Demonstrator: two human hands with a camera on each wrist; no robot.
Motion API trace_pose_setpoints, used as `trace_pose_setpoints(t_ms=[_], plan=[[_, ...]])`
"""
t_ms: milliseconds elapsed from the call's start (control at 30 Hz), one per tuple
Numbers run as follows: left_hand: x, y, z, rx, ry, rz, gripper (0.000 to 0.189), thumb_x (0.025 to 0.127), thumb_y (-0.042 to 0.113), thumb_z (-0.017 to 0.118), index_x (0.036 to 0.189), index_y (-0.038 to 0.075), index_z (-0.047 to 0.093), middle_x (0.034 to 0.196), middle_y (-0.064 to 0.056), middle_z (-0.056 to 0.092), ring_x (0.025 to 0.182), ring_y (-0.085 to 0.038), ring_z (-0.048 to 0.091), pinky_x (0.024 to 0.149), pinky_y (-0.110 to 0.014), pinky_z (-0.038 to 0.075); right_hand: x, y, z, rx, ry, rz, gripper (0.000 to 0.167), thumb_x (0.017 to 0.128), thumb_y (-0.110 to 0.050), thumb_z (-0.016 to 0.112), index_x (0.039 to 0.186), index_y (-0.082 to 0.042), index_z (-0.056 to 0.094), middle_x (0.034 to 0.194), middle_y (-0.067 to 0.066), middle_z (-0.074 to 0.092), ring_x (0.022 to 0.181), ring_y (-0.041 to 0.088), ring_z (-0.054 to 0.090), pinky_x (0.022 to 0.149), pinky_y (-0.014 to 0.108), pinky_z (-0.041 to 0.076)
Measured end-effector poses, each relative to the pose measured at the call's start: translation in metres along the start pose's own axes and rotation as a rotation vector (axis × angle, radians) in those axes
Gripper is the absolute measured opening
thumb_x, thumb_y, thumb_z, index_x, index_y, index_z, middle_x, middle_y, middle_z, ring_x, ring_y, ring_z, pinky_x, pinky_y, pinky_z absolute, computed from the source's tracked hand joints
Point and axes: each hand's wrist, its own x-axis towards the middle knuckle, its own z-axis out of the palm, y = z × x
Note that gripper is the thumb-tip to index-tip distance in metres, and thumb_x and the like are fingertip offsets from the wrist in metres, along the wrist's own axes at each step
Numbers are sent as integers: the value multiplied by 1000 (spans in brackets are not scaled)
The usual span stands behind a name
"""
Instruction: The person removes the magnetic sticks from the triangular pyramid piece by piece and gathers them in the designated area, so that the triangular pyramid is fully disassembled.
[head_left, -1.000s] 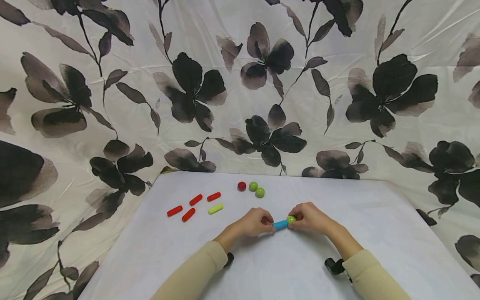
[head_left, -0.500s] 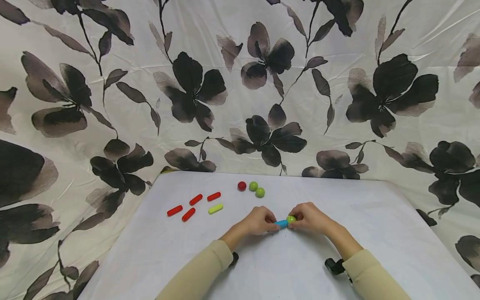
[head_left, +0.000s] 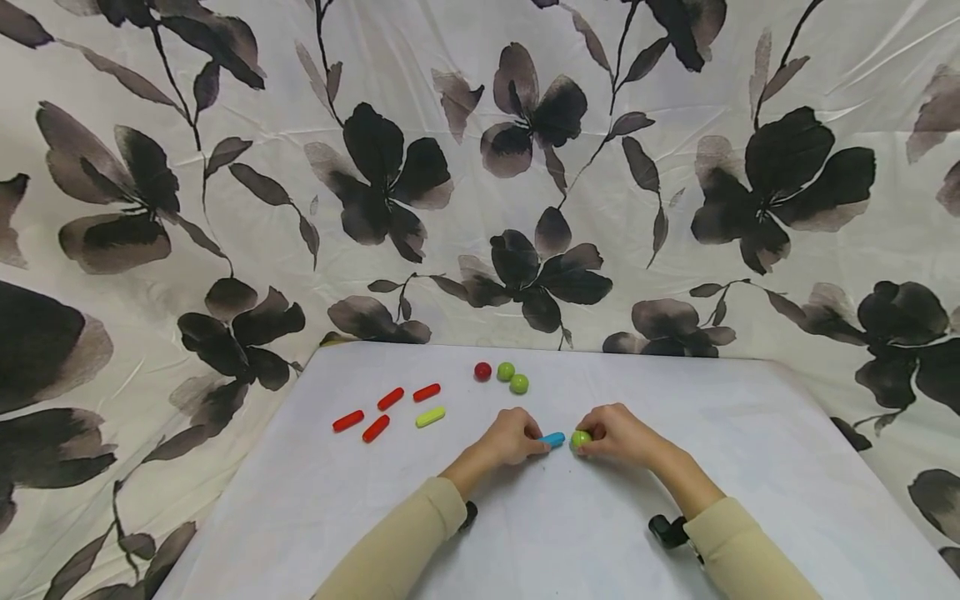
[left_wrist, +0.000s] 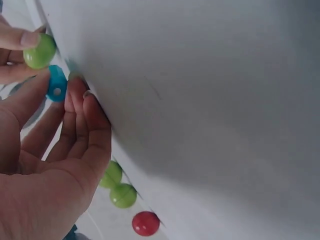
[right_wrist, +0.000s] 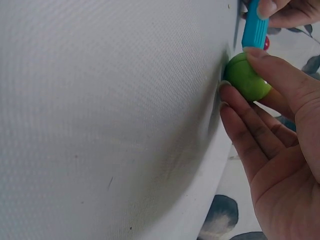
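In the head view, my left hand (head_left: 512, 437) pinches a short blue stick (head_left: 553, 439) between thumb and fingers, just above the white table. Its free end points toward a green ball (head_left: 579, 440), with a small gap between them. My right hand (head_left: 617, 435) holds that ball by its thumb and fingertips. A hole shows in the near end of the blue stick (left_wrist: 57, 82) in the left wrist view. From the right wrist, the stick (right_wrist: 255, 32) looks ribbed along its side, and a seam line crosses the ball (right_wrist: 245, 77).
Several red sticks (head_left: 377, 428) and one yellow-green stick (head_left: 431, 417) lie on the left part of the white table (head_left: 525, 542). Farther back are a red ball (head_left: 482, 372) and two green balls (head_left: 518, 383). A flowered cloth (head_left: 465, 183) hangs behind the table.
The blue stick met the green ball before; now my left hand has drawn it slightly left and up, leaving a gap. My right hand stays nearly in place, still holding the ball.
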Motion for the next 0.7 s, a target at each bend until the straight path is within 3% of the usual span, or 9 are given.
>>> trace_pose_setpoints(t_ms=[267, 467, 700], plan=[[-16, -21, -22, -49, 21, 22, 19, 90, 18, 80, 100, 2, 77, 85, -2, 64, 77, -15, 57, 63, -27, 50, 0, -1, 0, 2, 1, -22, 23, 85, -13, 84, 103, 0, 77, 89, -2, 70, 72, 6, 57, 66, 24, 50], [-41, -51, -48, -33, 54, 4, 20, 91, 21, 79, 103, 5, 76, 89, -1, 64, 83, -17, 56, 69, -29, 50, 0, 1, -1, -8, -2, -10, 23, 84, -14, 84, 103, -1, 77, 88, -3, 70, 73, 7, 57, 66, 24, 50], [-74, -89, -76, -15, 153, -50, 16, 89, 19, 81, 100, 9, 78, 88, 0, 63, 83, -18, 56, 68, -30, 50, 1, 0, 0, 0, -7, -2, 22, 85, -13, 84, 102, -2, 77, 89, -3, 70, 74, 8, 57, 67, 24, 50]])
